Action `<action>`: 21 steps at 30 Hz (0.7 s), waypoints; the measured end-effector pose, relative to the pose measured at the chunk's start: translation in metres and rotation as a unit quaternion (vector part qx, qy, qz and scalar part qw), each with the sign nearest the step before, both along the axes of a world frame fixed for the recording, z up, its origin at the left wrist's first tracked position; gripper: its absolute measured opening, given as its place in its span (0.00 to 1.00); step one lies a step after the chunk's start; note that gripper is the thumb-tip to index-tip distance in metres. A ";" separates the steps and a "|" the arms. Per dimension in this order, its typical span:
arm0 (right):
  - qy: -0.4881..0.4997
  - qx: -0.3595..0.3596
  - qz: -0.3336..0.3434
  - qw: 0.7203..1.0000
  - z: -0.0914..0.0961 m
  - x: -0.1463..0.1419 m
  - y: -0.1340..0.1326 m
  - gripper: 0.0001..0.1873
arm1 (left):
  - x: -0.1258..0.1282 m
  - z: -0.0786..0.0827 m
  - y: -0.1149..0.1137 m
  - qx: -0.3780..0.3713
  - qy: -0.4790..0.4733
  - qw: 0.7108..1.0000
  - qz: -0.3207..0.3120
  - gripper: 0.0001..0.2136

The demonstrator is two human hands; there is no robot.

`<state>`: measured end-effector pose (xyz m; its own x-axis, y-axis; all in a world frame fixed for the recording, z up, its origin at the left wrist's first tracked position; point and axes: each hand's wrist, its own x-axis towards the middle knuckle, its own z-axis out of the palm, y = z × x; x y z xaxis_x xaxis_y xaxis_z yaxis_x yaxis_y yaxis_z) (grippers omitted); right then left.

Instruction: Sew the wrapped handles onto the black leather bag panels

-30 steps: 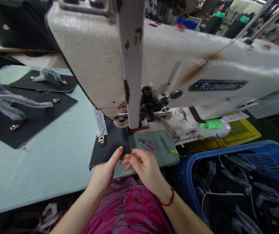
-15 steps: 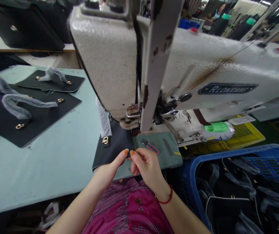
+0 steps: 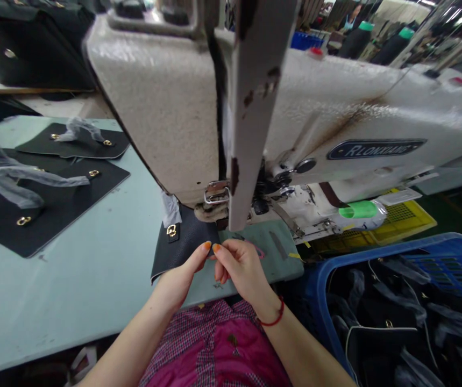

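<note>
A black leather panel (image 3: 184, 244) with a gold ring clasp (image 3: 171, 230) lies under the head of the white sewing machine (image 3: 182, 102). My left hand (image 3: 182, 271) pinches the panel's near right edge between thumb and finger. My right hand (image 3: 241, 266) is closed beside it, fingertips meeting the left thumb at that same edge. A red cord sits on my right wrist. Pink thread snips (image 3: 257, 248) lie on the machine bed just behind my right hand, partly hidden by it.
Black panels with gold rings and wrapped handles (image 3: 33, 188) lie on the pale blue table (image 3: 93, 269) at left. A blue crate (image 3: 400, 301) of black bag parts stands at right, a yellow tray (image 3: 408, 220) behind it. Black bags (image 3: 21, 48) sit at the back left.
My hands have crept slightly toward the needle along the panel's edge, and my right hand now covers part of the snips. The view has shifted a little.
</note>
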<state>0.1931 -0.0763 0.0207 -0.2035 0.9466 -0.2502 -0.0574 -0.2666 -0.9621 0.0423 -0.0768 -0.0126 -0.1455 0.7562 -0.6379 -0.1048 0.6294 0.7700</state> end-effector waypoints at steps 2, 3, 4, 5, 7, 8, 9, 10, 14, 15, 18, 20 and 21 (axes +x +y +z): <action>0.003 0.009 -0.003 1.000 0.000 -0.001 0.005 0.20 | 0.000 0.002 0.005 0.016 -0.023 1.000 -0.003 0.25; 0.005 0.011 -0.004 1.000 0.000 -0.002 0.008 0.20 | 0.001 0.003 0.008 0.022 -0.032 0.999 -0.001 0.25; 0.007 0.012 -0.003 1.000 0.000 -0.002 0.010 0.20 | 0.001 0.005 0.011 0.028 -0.038 0.999 0.001 0.24; 0.009 0.012 -0.002 1.000 0.000 -0.003 0.013 0.20 | 0.002 0.006 0.013 0.035 -0.043 0.998 0.003 0.24; 0.011 0.014 0.000 1.000 0.000 -0.005 0.017 0.20 | 0.003 0.010 0.018 0.054 -0.049 0.997 0.006 0.22; 0.012 0.016 0.000 1.000 0.000 -0.006 0.019 0.19 | 0.003 0.011 0.021 0.064 -0.051 0.997 0.007 0.21; 0.014 0.019 -0.003 1.000 0.000 -0.006 0.021 0.19 | 0.003 0.012 0.024 0.074 -0.053 0.996 0.008 0.20; 0.015 0.021 -0.008 1.000 -0.001 -0.007 0.022 0.19 | 0.004 0.013 0.026 0.083 -0.054 0.995 0.009 0.20; 0.026 0.015 -0.033 0.999 -0.008 -0.009 0.021 0.20 | 0.004 0.016 0.037 0.096 -0.046 0.994 0.016 0.18; 0.030 0.011 -0.038 0.999 -0.010 -0.009 0.019 0.20 | 0.004 0.016 0.040 0.098 -0.045 0.994 0.016 0.18; 0.046 -0.003 -0.044 0.998 -0.018 -0.010 0.012 0.21 | 0.004 0.015 0.047 0.119 -0.051 0.992 0.012 0.17; 0.049 -0.012 -0.042 0.998 -0.023 -0.011 0.007 0.21 | 0.004 0.016 0.052 0.142 -0.061 0.988 0.008 0.16; 0.051 -0.016 -0.040 0.998 -0.025 -0.012 0.005 0.21 | 0.004 0.016 0.054 0.151 -0.065 0.986 0.008 0.17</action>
<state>0.1815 -0.0715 -0.0046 -0.1536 0.9527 -0.2624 -0.1761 -0.2877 -0.9414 0.0467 -0.0232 0.0035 -0.0901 0.9131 -0.3977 -0.2229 0.3707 0.9016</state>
